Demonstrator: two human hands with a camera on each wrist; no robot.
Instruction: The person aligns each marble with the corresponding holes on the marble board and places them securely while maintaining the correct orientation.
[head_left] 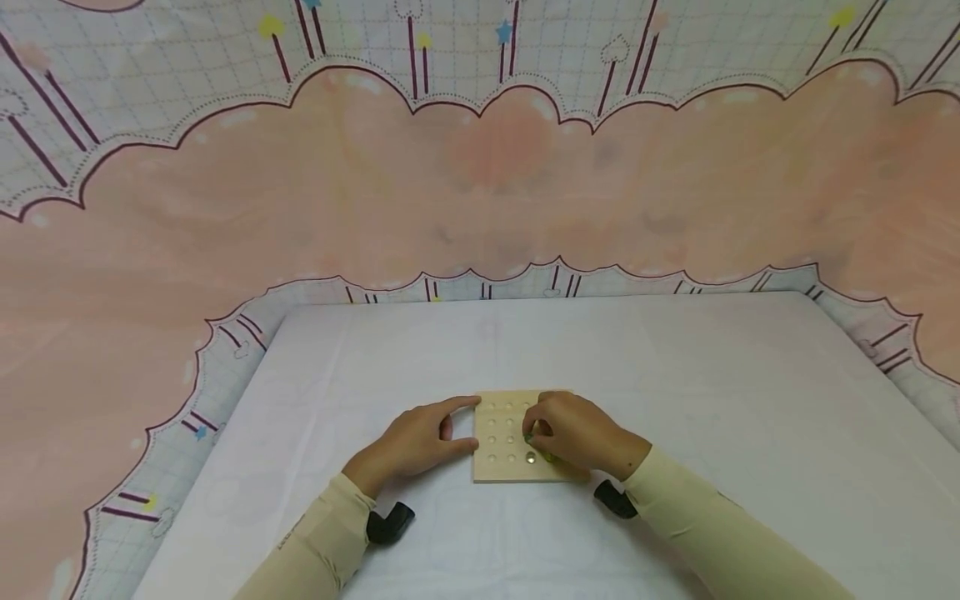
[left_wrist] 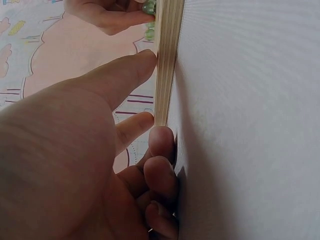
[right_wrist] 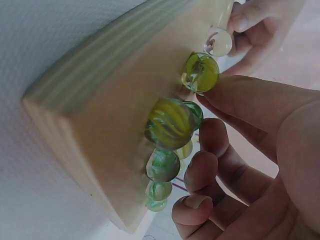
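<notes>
A square wooden board (head_left: 498, 442) with rows of round dimples lies flat on the white table (head_left: 675, 392). My left hand (head_left: 427, 437) rests at its left edge, with straight index finger and thumb (left_wrist: 127, 75) touching the board's side (left_wrist: 167, 60) and the other fingers curled on the table. My right hand (head_left: 573, 433) is curled over the board's right part. A fingertip (right_wrist: 235, 95) touches a green marble (right_wrist: 200, 72) on the board face (right_wrist: 110, 100). Several more green marbles (right_wrist: 171, 123) sit in dimples under the curled fingers. A clear marble (right_wrist: 218, 42) sits further along.
The table's edges run close on the left and right, with a pink and white patterned cloth (head_left: 480, 192) hanging behind and around it. Black wrist mounts (head_left: 390, 523) show under both sleeves. Bare tabletop surrounds the board.
</notes>
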